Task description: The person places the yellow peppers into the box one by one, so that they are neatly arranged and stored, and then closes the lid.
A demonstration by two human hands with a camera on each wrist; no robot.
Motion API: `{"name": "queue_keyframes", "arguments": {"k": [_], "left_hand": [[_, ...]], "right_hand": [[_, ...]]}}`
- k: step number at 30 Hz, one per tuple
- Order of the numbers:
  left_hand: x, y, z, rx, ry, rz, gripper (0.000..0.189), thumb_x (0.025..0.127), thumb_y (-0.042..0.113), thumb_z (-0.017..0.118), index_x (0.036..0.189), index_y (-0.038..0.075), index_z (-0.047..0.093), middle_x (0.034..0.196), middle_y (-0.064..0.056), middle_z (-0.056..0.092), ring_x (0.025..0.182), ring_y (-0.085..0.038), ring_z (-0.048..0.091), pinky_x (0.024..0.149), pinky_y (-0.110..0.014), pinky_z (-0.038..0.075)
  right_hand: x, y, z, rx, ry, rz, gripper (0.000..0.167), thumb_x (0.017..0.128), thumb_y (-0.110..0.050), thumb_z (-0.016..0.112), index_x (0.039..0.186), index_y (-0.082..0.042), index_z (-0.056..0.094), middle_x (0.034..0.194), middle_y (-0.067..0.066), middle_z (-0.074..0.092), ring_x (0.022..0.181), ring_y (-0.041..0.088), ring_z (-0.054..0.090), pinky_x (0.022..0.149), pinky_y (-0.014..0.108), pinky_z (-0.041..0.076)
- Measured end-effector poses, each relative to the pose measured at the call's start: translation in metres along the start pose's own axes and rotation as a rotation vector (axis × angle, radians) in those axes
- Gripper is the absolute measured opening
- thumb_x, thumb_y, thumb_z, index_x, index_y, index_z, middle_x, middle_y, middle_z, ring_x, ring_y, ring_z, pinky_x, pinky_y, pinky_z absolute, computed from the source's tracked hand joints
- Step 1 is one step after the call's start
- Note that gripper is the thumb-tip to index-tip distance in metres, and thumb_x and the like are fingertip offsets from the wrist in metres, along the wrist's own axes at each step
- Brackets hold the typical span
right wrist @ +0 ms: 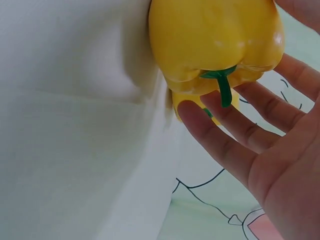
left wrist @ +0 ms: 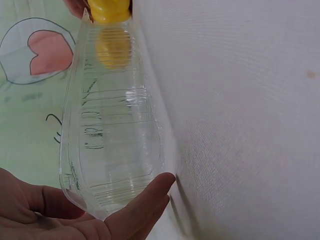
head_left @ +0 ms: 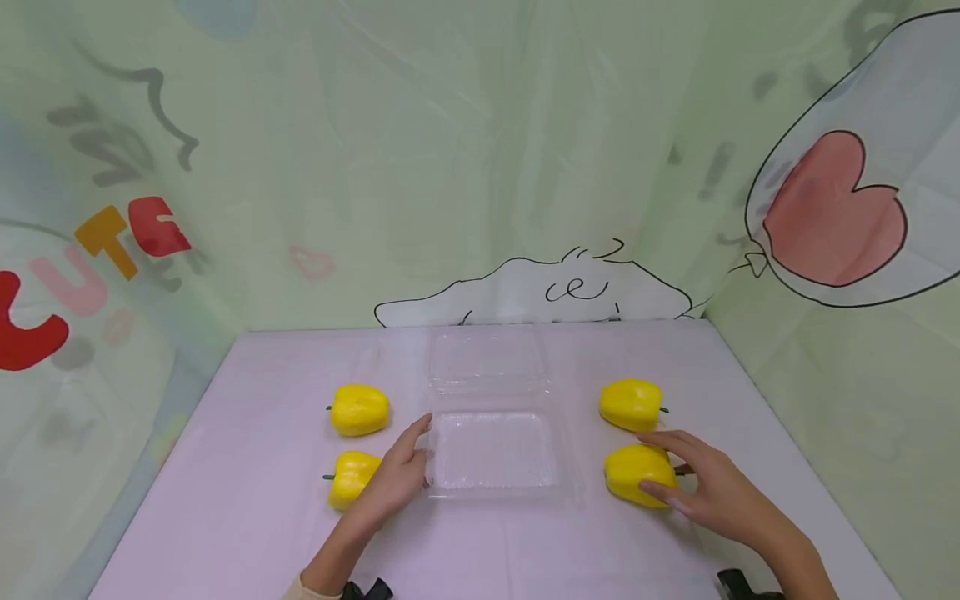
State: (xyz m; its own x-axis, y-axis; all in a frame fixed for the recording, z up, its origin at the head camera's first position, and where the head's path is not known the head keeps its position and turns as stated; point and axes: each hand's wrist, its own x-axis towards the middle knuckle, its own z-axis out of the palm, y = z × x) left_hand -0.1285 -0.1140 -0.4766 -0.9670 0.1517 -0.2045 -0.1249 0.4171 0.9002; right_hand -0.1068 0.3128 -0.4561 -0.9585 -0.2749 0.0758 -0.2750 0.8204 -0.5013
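Observation:
A clear plastic clamshell box (head_left: pixel 495 450) lies in the middle of the table with its lid (head_left: pixel 487 358) folded back toward the wall. My left hand (head_left: pixel 401 471) touches the box's left end, its fingers fairly straight along that side. On the right, my right hand (head_left: pixel 708 483) is spread around the stem end of the nearer yellow bell pepper (head_left: pixel 637 475). Thumb and fingers stand to either side of that pepper; in the right wrist view the fingers (right wrist: pixel 225 145) are extended beside its green stem (right wrist: pixel 225 92).
Another yellow bell pepper (head_left: pixel 630 404) sits just behind the right one. Two more are at the left: a far pepper (head_left: pixel 360 410) and a near pepper (head_left: pixel 351 479), partly hidden by the left hand. Printed cloth walls (head_left: pixel 450 167) enclose the white table (head_left: pixel 247 467).

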Motion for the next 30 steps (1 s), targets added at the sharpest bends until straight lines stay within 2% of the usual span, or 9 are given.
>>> {"name": "queue_keyframes", "arguments": {"k": [3, 5, 9, 11, 17, 19, 22, 25, 30], "left_hand": [[0.000, 0.000, 0.000, 0.001, 0.000, -0.002, 0.059, 0.108, 0.007, 0.039, 0.166, 0.010, 0.032, 0.171, -0.020, 0.036, 0.160, -0.045, 0.030, 0.128, -0.070, 0.023], [0.000, -0.001, -0.001, 0.000, -0.002, -0.005, 0.060, 0.108, 0.007, 0.039, 0.167, 0.011, 0.030, 0.171, -0.020, 0.036, 0.156, -0.044, 0.037, 0.126, -0.067, 0.032], [0.001, 0.000, -0.001, 0.001, -0.004, -0.011, 0.063, 0.107, 0.008, 0.040, 0.169, 0.014, 0.026, 0.169, -0.022, 0.038, 0.140, -0.040, 0.048, 0.106, -0.049, 0.051], [0.001, 0.001, -0.002, -0.004, -0.004, -0.011, 0.064, 0.107, 0.008, 0.040, 0.169, 0.014, 0.024, 0.168, -0.024, 0.038, 0.132, -0.039, 0.052, 0.094, -0.041, 0.054], [0.004, 0.002, -0.004, 0.001, -0.004, -0.023, 0.065, 0.107, 0.009, 0.040, 0.169, 0.015, 0.024, 0.168, -0.025, 0.037, 0.110, -0.030, 0.060, 0.081, -0.030, 0.053], [0.004, 0.001, -0.004, 0.005, -0.006, -0.022, 0.065, 0.107, 0.009, 0.040, 0.170, 0.015, 0.023, 0.168, -0.025, 0.037, 0.110, -0.030, 0.061, 0.082, -0.030, 0.054], [0.004, 0.001, -0.004, 0.006, -0.009, -0.017, 0.065, 0.107, 0.009, 0.040, 0.170, 0.014, 0.024, 0.168, -0.026, 0.037, 0.119, -0.033, 0.058, 0.084, -0.033, 0.056], [0.003, 0.002, -0.004, 0.007, -0.011, -0.020, 0.064, 0.108, 0.010, 0.040, 0.170, 0.015, 0.024, 0.168, -0.026, 0.037, 0.125, -0.037, 0.056, 0.087, -0.036, 0.058], [0.002, 0.004, -0.004, -0.004, -0.007, -0.047, 0.064, 0.108, 0.011, 0.040, 0.170, 0.018, 0.025, 0.167, -0.027, 0.037, 0.120, -0.034, 0.058, 0.085, -0.035, 0.057]], "right_hand": [[-0.002, 0.002, 0.000, 0.040, -0.004, -0.004, 0.065, 0.087, -0.042, 0.086, 0.140, -0.011, 0.064, 0.138, 0.013, 0.068, 0.120, 0.037, 0.066, 0.080, 0.039, 0.066], [-0.003, 0.003, 0.000, 0.061, -0.010, -0.003, 0.066, 0.087, -0.042, 0.086, 0.141, -0.011, 0.063, 0.138, 0.012, 0.068, 0.121, 0.038, 0.065, 0.081, 0.039, 0.066], [-0.004, 0.005, 0.000, 0.090, -0.030, 0.003, 0.069, 0.086, -0.041, 0.087, 0.142, -0.010, 0.062, 0.140, 0.013, 0.066, 0.122, 0.040, 0.063, 0.081, 0.039, 0.066], [-0.004, 0.006, 0.001, 0.101, -0.036, 0.009, 0.070, 0.085, -0.040, 0.088, 0.143, -0.010, 0.061, 0.140, 0.014, 0.065, 0.122, 0.041, 0.063, 0.080, 0.038, 0.066], [-0.005, 0.009, 0.003, 0.125, -0.044, 0.007, 0.071, 0.084, -0.035, 0.090, 0.144, -0.011, 0.060, 0.142, 0.015, 0.065, 0.124, 0.042, 0.063, 0.080, 0.039, 0.066], [-0.005, 0.009, 0.004, 0.127, -0.046, -0.001, 0.071, 0.084, -0.034, 0.089, 0.144, -0.010, 0.060, 0.142, 0.016, 0.064, 0.123, 0.042, 0.063, 0.079, 0.040, 0.066], [-0.005, 0.010, 0.004, 0.130, -0.044, 0.006, 0.071, 0.084, -0.035, 0.090, 0.144, -0.012, 0.060, 0.142, 0.014, 0.065, 0.123, 0.040, 0.063, 0.079, 0.039, 0.066], [-0.005, 0.010, 0.004, 0.126, -0.043, 0.008, 0.071, 0.084, -0.036, 0.089, 0.144, -0.012, 0.060, 0.142, 0.013, 0.065, 0.122, 0.035, 0.064, 0.079, 0.039, 0.066], [-0.006, 0.011, 0.004, 0.125, -0.032, -0.001, 0.071, 0.084, -0.038, 0.089, 0.144, -0.012, 0.061, 0.141, 0.011, 0.066, 0.121, 0.008, 0.061, 0.079, 0.037, 0.066]]}}
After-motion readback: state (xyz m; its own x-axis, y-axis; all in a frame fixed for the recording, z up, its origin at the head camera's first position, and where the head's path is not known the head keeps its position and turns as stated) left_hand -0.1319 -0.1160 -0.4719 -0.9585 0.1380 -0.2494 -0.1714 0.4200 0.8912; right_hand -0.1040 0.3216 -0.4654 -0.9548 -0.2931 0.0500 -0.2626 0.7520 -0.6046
